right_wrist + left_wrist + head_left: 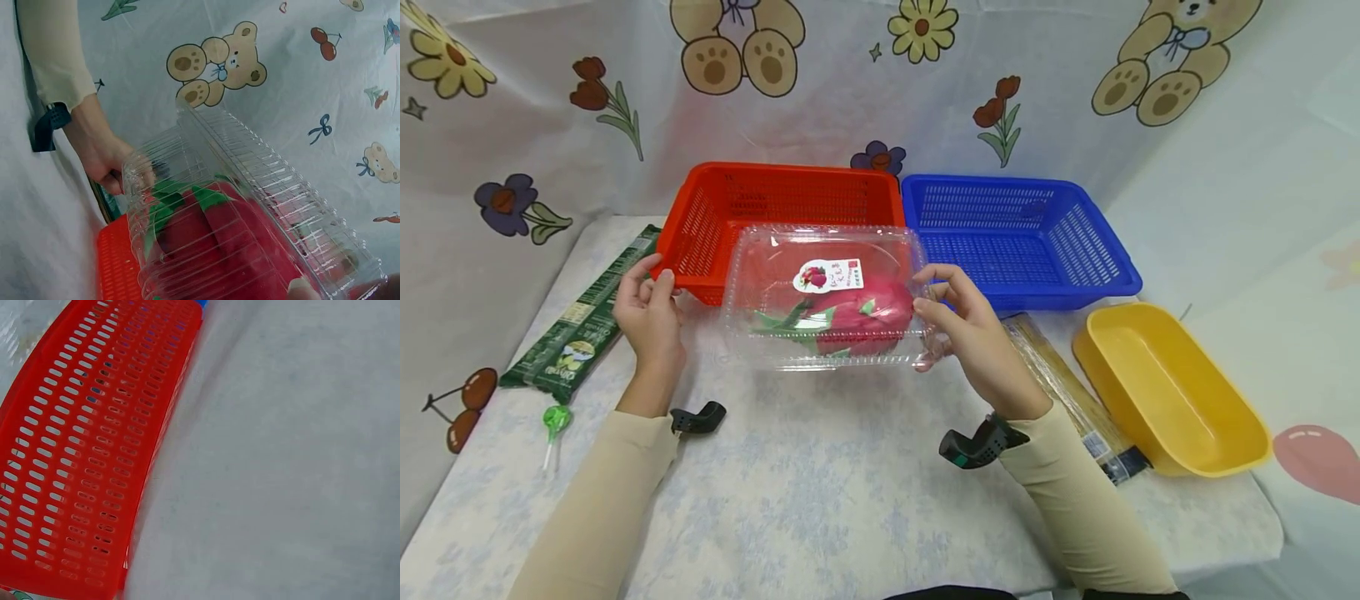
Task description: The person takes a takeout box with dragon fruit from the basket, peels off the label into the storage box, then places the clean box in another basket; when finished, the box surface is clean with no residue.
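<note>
My right hand (981,346) grips the right end of a clear plastic clamshell box (758,271), held up in front of the baskets. Inside lies a pink dragon fruit (872,321) with green scales; a white label (847,275) is stuck on the lid. In the right wrist view the dragon fruit (194,244) shows through the ribbed plastic. With thumb and fingers my left hand (651,321) pinches the near left corner of a red slotted basket (692,217). The left wrist view shows the basket's perforated wall (94,450), with the hand almost out of sight.
A blue basket (1022,287) stands right of the red one. Further right are a yellow tub (1172,392) and a long clear packet of noodle-like sticks (1060,383). At left lie a long green packet (587,333) and a green lollipop (556,419). Patterned cloth (820,108) hangs behind.
</note>
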Tool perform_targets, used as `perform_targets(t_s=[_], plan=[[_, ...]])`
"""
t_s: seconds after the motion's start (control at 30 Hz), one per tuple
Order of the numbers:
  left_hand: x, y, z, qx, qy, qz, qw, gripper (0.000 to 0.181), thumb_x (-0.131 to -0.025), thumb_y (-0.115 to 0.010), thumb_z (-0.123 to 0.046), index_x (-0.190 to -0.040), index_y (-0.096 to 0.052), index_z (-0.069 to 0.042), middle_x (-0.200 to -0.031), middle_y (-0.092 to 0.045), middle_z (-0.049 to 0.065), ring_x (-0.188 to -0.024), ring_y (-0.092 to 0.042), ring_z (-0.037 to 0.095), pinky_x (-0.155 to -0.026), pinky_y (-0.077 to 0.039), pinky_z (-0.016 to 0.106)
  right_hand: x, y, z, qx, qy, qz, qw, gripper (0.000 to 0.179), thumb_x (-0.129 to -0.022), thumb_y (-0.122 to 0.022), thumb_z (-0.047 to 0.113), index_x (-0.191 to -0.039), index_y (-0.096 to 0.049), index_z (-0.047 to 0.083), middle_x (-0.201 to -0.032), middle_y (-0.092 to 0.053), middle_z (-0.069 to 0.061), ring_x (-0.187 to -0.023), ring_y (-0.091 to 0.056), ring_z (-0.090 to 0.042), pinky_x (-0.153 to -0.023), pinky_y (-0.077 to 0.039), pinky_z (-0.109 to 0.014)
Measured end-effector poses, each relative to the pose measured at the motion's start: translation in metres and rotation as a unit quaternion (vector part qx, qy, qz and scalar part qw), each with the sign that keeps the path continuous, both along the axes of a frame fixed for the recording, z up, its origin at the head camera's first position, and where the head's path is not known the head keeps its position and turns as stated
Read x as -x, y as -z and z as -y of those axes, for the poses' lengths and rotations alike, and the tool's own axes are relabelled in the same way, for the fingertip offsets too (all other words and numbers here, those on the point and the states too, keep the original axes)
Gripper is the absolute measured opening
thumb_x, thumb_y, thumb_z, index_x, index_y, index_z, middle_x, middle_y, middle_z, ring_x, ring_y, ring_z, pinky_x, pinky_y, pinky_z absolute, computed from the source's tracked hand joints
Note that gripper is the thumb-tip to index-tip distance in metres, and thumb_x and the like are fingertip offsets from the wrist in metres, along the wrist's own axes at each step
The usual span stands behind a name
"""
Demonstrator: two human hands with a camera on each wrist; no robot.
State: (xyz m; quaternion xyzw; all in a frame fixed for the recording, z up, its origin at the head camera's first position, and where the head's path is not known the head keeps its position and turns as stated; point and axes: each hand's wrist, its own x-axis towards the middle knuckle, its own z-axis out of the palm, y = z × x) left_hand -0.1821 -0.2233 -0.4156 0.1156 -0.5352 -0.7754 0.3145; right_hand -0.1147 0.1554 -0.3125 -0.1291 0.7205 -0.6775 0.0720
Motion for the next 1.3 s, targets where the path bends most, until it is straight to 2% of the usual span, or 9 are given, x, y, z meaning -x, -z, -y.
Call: perform_targets(t_s=[0.13,0.27,0.37,0.57,0.77,0.97,1.2,1.3], plan=[[0.001,0.002,0.001,0.007,0.0,0.003,1.0,0.026,-0.098,-0.067,-0.009,-0.125,-0.068,-0.007,-0.073,-0.055,0.007,-0.053,-0.043,0.015,-0.044,-0.031,0.02,-0.018,0.011,-0.011,-0.008,0.009,0.009,0.9999,0.028,-0.105,-0.058,0.018,-0.132,-0.051,0.016,-0.111,-0.045,-0.014,-0.082,-0.051,-0.024,-0.055,-0.058,-0.046],[0.002,0.003,0.002,0.008,0.001,0.005,1.0,0.026,-0.099,-0.067,-0.009,-0.125,-0.068,-0.008,-0.074,-0.055,0.007,-0.052,-0.042,0.015,-0.042,-0.029,0.02,-0.033,0.02,-0.019,0.004,0.016,0.014,0.9998,0.028,-0.105,-0.058,0.015,-0.132,-0.05,0.013,-0.114,-0.045,-0.015,-0.074,-0.055,-0.022,-0.053,-0.058,-0.048],[0.002,0.002,0.002,0.005,0.003,0.005,1.0,0.026,-0.099,-0.067,-0.008,-0.125,-0.068,-0.007,-0.073,-0.054,0.006,-0.052,-0.042,0.016,-0.042,-0.028,0.02,-0.039,0.028,-0.024,0.007,0.02,0.013,0.9997,0.028,-0.105,-0.058,0.012,-0.131,-0.051,0.011,-0.113,-0.045,-0.017,-0.067,-0.056,-0.021,-0.051,-0.058,-0.046],[0.0,0.001,0.001,0.009,0.005,0.001,0.9999,0.026,-0.099,-0.067,-0.009,-0.124,-0.068,-0.007,-0.072,-0.052,0.005,-0.053,-0.041,0.015,-0.043,-0.028,0.02,-0.042,0.045,-0.032,-0.011,0.007,0.017,0.9998,0.029,-0.104,-0.059,0.014,-0.131,-0.05,0.01,-0.115,-0.044,-0.017,-0.07,-0.056,-0.021,-0.05,-0.057,-0.043],[-0.002,0.0,0.0,0.014,0.007,0.001,0.9999,0.025,-0.099,-0.066,-0.009,-0.124,-0.068,-0.008,-0.075,-0.054,0.005,-0.053,-0.039,0.014,-0.044,-0.028,0.02,-0.042,0.06,-0.036,0.004,-0.02,0.014,0.9997,0.029,-0.104,-0.058,0.011,-0.132,-0.048,0.007,-0.115,-0.043,-0.019,-0.068,-0.057,-0.019,-0.047,-0.056,-0.042],[-0.004,0.002,0.001,0.013,0.012,0.012,0.9998,0.027,-0.1,-0.066,-0.011,-0.127,-0.066,-0.008,-0.074,-0.051,0.005,-0.054,-0.039,0.015,-0.043,-0.027,0.021,-0.042,0.075,-0.037,0.017,-0.016,0.022,0.9995,0.03,-0.104,-0.058,0.009,-0.131,-0.047,0.002,-0.113,-0.043,-0.018,-0.067,-0.057,-0.015,-0.047,-0.055,-0.036],[-0.003,0.003,0.0,0.014,0.014,0.004,0.9998,0.028,-0.1,-0.066,-0.012,-0.127,-0.066,-0.007,-0.075,-0.052,0.005,-0.051,-0.036,0.014,-0.043,-0.025,0.021,-0.04,0.09,-0.038,0.021,-0.017,0.02,0.9994,0.033,-0.104,-0.059,0.009,-0.131,-0.045,-0.003,-0.11,-0.042,-0.018,-0.058,-0.055,-0.014,-0.04,-0.052,-0.045],[-0.002,0.002,0.001,0.019,0.012,0.001,0.9997,0.028,-0.1,-0.066,-0.012,-0.127,-0.066,-0.008,-0.076,-0.053,0.006,-0.049,-0.034,0.014,-0.043,-0.026,0.02,-0.04,0.095,-0.038,0.019,-0.011,0.018,0.9996,0.034,-0.104,-0.058,0.009,-0.132,-0.044,-0.003,-0.11,-0.042,-0.018,-0.05,-0.053,-0.015,-0.037,-0.05,-0.044]])
